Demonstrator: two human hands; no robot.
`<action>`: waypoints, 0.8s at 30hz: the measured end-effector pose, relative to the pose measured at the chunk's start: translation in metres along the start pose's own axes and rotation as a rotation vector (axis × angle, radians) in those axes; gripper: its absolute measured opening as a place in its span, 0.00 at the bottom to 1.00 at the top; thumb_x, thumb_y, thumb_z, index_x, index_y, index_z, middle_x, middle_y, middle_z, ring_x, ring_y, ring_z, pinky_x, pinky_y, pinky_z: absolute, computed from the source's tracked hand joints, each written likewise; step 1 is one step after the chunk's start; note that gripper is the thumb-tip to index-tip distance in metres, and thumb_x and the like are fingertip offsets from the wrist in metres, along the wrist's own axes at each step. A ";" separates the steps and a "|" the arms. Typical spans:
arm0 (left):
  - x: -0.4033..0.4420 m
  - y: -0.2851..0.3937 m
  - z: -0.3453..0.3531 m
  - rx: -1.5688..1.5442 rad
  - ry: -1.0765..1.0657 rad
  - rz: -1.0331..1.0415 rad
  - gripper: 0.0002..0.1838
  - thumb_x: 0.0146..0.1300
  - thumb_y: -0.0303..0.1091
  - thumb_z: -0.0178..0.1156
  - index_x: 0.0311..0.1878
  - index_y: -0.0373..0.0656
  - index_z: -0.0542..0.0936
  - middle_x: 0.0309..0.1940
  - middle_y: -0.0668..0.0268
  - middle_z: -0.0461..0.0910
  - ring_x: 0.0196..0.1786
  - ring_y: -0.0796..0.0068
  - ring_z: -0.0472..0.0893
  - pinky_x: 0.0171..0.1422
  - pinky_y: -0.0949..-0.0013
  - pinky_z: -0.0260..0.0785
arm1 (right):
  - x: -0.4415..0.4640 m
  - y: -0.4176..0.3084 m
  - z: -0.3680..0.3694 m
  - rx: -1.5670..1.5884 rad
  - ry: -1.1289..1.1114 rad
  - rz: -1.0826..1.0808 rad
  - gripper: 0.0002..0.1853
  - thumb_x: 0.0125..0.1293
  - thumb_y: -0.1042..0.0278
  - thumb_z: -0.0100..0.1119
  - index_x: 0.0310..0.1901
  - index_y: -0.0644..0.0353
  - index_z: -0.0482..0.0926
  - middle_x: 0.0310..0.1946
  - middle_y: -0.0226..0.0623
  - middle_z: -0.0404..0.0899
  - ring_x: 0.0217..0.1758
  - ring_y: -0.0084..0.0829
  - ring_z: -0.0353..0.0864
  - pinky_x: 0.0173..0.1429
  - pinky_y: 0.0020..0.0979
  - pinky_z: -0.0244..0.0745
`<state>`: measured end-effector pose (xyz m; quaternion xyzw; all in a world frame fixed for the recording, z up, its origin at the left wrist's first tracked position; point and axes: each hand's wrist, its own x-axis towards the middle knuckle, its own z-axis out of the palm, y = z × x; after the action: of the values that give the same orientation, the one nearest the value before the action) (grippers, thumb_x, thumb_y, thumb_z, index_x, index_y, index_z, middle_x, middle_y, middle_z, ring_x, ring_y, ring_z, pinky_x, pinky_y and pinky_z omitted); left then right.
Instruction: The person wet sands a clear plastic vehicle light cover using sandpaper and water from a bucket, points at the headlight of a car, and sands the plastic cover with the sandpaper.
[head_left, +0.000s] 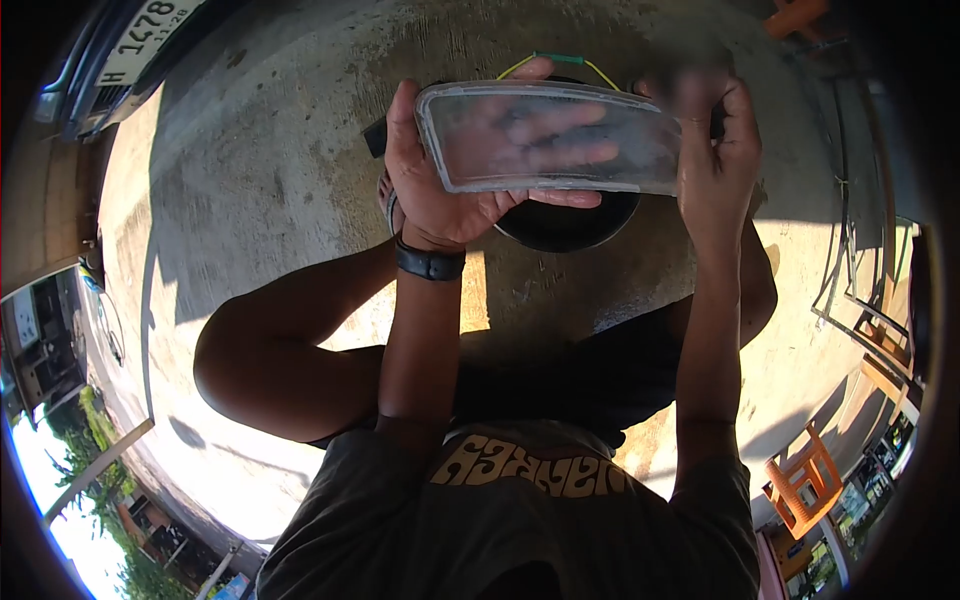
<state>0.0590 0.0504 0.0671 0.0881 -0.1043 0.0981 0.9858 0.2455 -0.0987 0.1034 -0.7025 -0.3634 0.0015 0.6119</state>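
A long, clear plastic cover (pixel 550 140) with a raised rim and rounded corners is held level in front of me. My left hand (pixel 440 190) supports it from beneath; its fingers show through the plastic and its thumb rests by the left end. At the right end, my right hand (pixel 722 150) has its fingers closed around the cover's edge. A blur covers part of those fingertips, so anything else in them is hidden. Below the cover is a dark round bucket (pixel 565 228), its yellow-and-green handle (pixel 560 58) rising behind.
My bent legs (pixel 290 370) flank the bucket on a rough concrete floor (pixel 270 130). A vehicle with a licence plate (pixel 145 40) stands at upper left. An orange chair (pixel 805 485) is at lower right, and a metal frame (pixel 860 260) is along the right side.
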 end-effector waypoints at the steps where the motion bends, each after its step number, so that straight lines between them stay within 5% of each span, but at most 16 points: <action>1: 0.001 0.002 0.005 0.013 -0.002 -0.001 0.64 0.65 0.85 0.42 0.86 0.38 0.46 0.79 0.23 0.50 0.77 0.10 0.55 0.68 0.10 0.58 | -0.003 -0.008 -0.002 -0.033 0.010 -0.027 0.16 0.77 0.57 0.68 0.45 0.64 0.80 0.33 0.33 0.84 0.41 0.22 0.82 0.46 0.29 0.77; 4: 0.009 0.004 0.008 -0.013 -0.123 -0.066 0.57 0.72 0.79 0.39 0.84 0.35 0.50 0.78 0.25 0.56 0.78 0.17 0.60 0.72 0.16 0.61 | -0.011 -0.045 -0.011 -0.064 -0.003 0.054 0.14 0.79 0.58 0.65 0.45 0.63 0.79 0.34 0.36 0.87 0.39 0.28 0.87 0.44 0.31 0.80; 7: 0.014 -0.013 -0.024 0.488 0.498 0.037 0.45 0.80 0.67 0.37 0.83 0.35 0.54 0.78 0.32 0.58 0.78 0.27 0.65 0.74 0.24 0.66 | -0.013 -0.035 -0.018 -0.355 -0.025 -0.023 0.14 0.78 0.57 0.64 0.45 0.61 0.78 0.34 0.41 0.86 0.35 0.41 0.89 0.38 0.39 0.82; 8: 0.014 -0.022 -0.051 0.390 0.648 0.012 0.40 0.84 0.60 0.33 0.81 0.34 0.56 0.77 0.38 0.64 0.77 0.38 0.69 0.77 0.33 0.67 | -0.013 -0.019 -0.017 -0.501 -0.027 -0.093 0.14 0.77 0.57 0.65 0.45 0.60 0.77 0.33 0.43 0.85 0.33 0.46 0.89 0.35 0.43 0.82; 11: -0.001 -0.056 -0.139 0.517 1.125 -0.125 0.46 0.78 0.65 0.44 0.82 0.33 0.56 0.80 0.35 0.55 0.81 0.29 0.58 0.81 0.30 0.55 | -0.030 0.055 0.006 -0.897 -0.154 -0.030 0.13 0.79 0.56 0.60 0.46 0.57 0.73 0.34 0.45 0.86 0.36 0.50 0.90 0.35 0.47 0.85; 13: -0.015 -0.072 -0.184 0.444 1.234 -0.188 0.41 0.78 0.62 0.45 0.79 0.35 0.61 0.74 0.38 0.63 0.74 0.33 0.67 0.76 0.31 0.61 | -0.051 0.091 0.021 -0.997 -0.310 0.070 0.12 0.79 0.56 0.57 0.47 0.56 0.71 0.34 0.44 0.87 0.37 0.50 0.90 0.36 0.47 0.86; 19: -0.037 -0.094 -0.180 0.466 1.121 -0.070 0.35 0.76 0.60 0.50 0.71 0.39 0.68 0.59 0.47 0.73 0.57 0.47 0.75 0.66 0.37 0.70 | -0.111 0.175 0.048 -0.892 -0.337 0.067 0.13 0.81 0.54 0.55 0.49 0.55 0.71 0.31 0.47 0.87 0.34 0.54 0.89 0.36 0.52 0.84; 24: -0.036 -0.081 -0.157 0.523 1.204 -0.199 0.39 0.77 0.62 0.50 0.76 0.39 0.66 0.69 0.43 0.71 0.69 0.44 0.72 0.77 0.42 0.62 | -0.094 0.109 0.000 -0.858 -0.144 0.199 0.13 0.81 0.55 0.56 0.51 0.56 0.72 0.35 0.50 0.87 0.36 0.55 0.89 0.36 0.54 0.82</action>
<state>0.0714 -0.0032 -0.1041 0.2636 0.5004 0.0606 0.8225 0.2322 -0.1452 -0.0323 -0.9225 -0.3032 -0.0416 0.2353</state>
